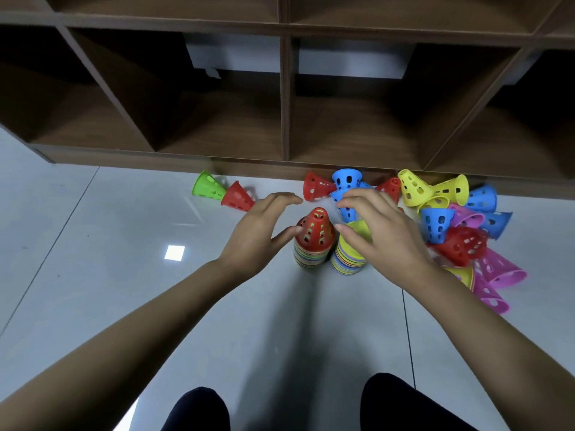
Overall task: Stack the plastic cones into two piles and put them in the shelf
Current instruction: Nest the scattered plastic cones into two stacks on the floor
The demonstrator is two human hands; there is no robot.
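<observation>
Two piles of stacked plastic cones stand side by side on the floor. The left pile (314,244) has a red cone on top; the right pile (347,259) has a yellow cone on top, partly hidden. My left hand (261,231) hovers just left of the red-topped pile, fingers spread and relaxed, thumb near the red cone. My right hand (382,231) is over the right pile with fingers spread, holding nothing that I can see. Loose cones (435,225) in blue, yellow, red and pink lie in a heap to the right.
A brown wooden shelf (284,98) with open compartments stands right behind the cones. A green cone (207,185) and a red cone (237,197) lie apart on the grey tiled floor at left. My knees (199,412) show at the bottom edge.
</observation>
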